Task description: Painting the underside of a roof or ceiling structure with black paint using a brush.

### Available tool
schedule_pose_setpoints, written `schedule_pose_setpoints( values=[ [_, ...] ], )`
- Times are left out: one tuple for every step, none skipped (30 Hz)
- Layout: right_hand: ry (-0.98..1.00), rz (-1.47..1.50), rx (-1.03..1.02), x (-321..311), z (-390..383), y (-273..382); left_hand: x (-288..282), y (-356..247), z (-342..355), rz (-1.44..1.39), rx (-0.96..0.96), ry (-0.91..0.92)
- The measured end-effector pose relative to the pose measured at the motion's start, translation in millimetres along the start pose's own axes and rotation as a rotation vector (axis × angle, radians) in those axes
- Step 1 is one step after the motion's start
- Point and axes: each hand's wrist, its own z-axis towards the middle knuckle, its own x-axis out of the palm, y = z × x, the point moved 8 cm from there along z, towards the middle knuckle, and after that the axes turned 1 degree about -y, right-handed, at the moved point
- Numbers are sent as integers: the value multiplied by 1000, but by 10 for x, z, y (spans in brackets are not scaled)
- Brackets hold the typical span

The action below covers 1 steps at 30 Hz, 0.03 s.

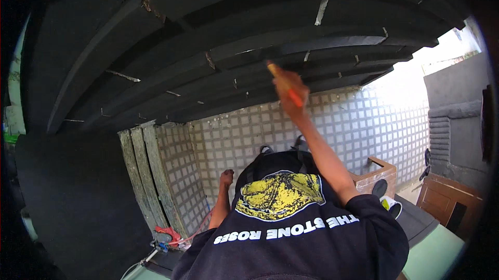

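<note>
My right hand (291, 92) is raised in front of me, fingers wrapped round a paintbrush (272, 68) with an orange handle and a dark tip. The brush tip is at the black, ledged surface (234, 35), which curves across the upper part of the view. A glossy, wet-looking strip (338, 42) runs along one ledge to the right of the brush. Pale unpainted streaks and chipped spots show on several ledges. Down at my left side hangs my left hand (226, 177), fingers curled in, with nothing visible in it.
Grey and white checkered tiles (312, 119) cover the floor below. Grey ribbed boards (148, 171) stand at the left, with a red cloth (167, 234) near their base. On the right are a brown wooden stool (377, 173), a white paint can (393, 207) and a brown cabinet panel (442, 197).
</note>
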Motion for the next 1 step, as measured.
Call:
schedule_pose_setpoints(
  values=[
    [-47,109,105,-210,-85,-372,37,14,10,128,-25,45]
  ],
)
